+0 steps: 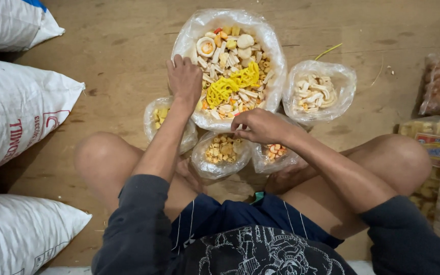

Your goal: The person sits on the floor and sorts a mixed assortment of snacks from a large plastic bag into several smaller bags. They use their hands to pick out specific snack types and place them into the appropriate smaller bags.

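A: Five clear plastic bags on a wooden floor (128, 40), seen from the head view. Large bag of mixed crackers (228, 66) at upper centre of the frame; four small bags around it.

B: Positions of the hands?

A: Well apart. Left hand (184, 79) at the left rim of the large bag, fingers curled onto the plastic edge, apparently gripping it. Right hand (260, 126) at centre frame, fingers pinched together over the small bags; any piece between the fingertips too small to tell.

B: Contents of the small bags?

A: Yellow pieces (160, 116) at centre left; knobbly tan pieces (222, 149) just below centre; orange-and-white pieces (275, 151) beside them, partly hidden under the right hand; pale curled pieces (315, 92) at centre right.

B: Surroundings?

A: White sacks (16, 107) along the left edge; packaged snacks (439, 147) along the right edge; crossed bare legs at lower frame.

B: Likely risks?

A: Probably a slumped small bag, given soft unsupported walls and open mouths, with spilled pieces on the floor. Possibly a piece dropped into the wrong neighbour, given bags touching side by side.
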